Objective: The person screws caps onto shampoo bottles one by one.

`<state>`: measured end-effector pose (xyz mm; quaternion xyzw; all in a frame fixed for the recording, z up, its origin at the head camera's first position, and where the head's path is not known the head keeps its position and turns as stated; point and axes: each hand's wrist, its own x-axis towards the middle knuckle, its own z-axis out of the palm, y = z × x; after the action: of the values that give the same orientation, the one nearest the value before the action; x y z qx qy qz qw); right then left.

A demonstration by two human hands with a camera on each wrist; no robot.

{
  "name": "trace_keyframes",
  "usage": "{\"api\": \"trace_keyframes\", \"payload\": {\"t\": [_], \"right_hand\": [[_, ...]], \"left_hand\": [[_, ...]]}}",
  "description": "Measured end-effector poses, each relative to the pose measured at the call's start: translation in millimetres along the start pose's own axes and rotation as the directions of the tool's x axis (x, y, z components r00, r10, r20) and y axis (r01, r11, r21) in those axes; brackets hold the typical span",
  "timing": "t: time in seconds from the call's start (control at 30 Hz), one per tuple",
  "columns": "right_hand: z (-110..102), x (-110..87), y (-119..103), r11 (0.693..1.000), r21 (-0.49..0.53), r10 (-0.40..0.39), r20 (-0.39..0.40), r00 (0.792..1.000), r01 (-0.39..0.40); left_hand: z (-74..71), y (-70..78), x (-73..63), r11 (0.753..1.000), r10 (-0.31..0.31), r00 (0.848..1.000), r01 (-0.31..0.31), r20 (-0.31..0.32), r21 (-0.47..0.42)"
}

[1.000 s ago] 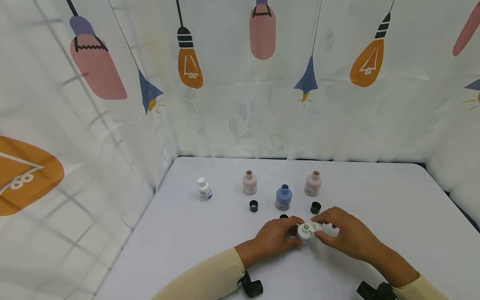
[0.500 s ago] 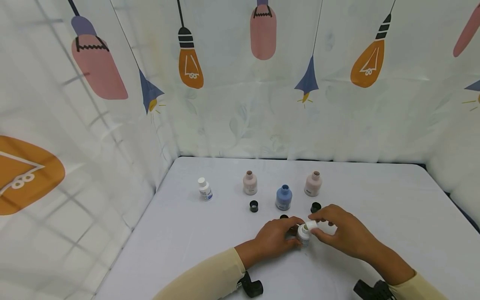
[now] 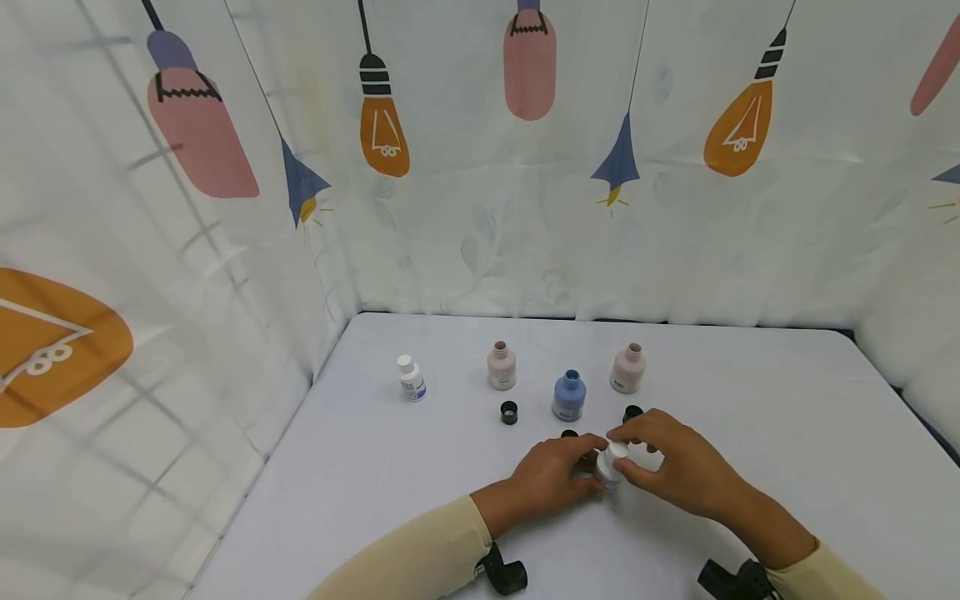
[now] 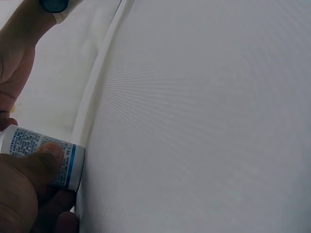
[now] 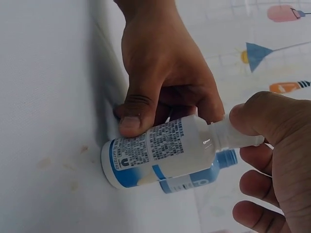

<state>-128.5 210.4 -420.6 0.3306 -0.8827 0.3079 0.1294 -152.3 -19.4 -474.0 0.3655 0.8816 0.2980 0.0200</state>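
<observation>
A small white bottle (image 5: 160, 150) with a printed label and a blue band stands upright on the table near its front. My left hand (image 3: 551, 473) grips its body, the thumb across the label in the left wrist view. A white cap (image 3: 618, 450) sits at the bottle's mouth, and my right hand (image 3: 678, 458) pinches it between thumb and forefinger. In the right wrist view the other right-hand fingers are curled loosely beside the cap (image 5: 238, 133). Behind the hands a blue bottle (image 3: 569, 397) stands uncapped.
Two pale pink uncapped bottles (image 3: 501, 367) stand farther back. At the left is another white bottle (image 3: 412, 380) with its cap on. Black caps (image 3: 509, 412) lie on the white table (image 3: 420, 467), one partly behind each hand. A printed curtain (image 3: 465, 233) hangs behind the table.
My right hand has moved left, bringing the white cap from beside the bottle onto its mouth. My left hand has kept its grip on the bottle in the same place.
</observation>
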Motion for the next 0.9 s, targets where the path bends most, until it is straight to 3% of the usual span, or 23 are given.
{"api": "trace_keyframes", "payload": {"t": [0.6, 0.9], "right_hand": [[4.5, -1.3, 2.2, 1.0, 0.016, -0.007, -0.013, 1.0, 0.008], [8.4, -0.6, -1.7, 0.994, -0.025, 0.106, -0.017, 0.994, -0.107]], "left_hand": [[-0.6, -0.5, 0.7, 1.0, 0.011, 1.0, -0.011, -0.003, -0.004], [0.3, -0.9, 1.4, 1.0, 0.018, 1.0, -0.018, -0.01, -0.007]]}}
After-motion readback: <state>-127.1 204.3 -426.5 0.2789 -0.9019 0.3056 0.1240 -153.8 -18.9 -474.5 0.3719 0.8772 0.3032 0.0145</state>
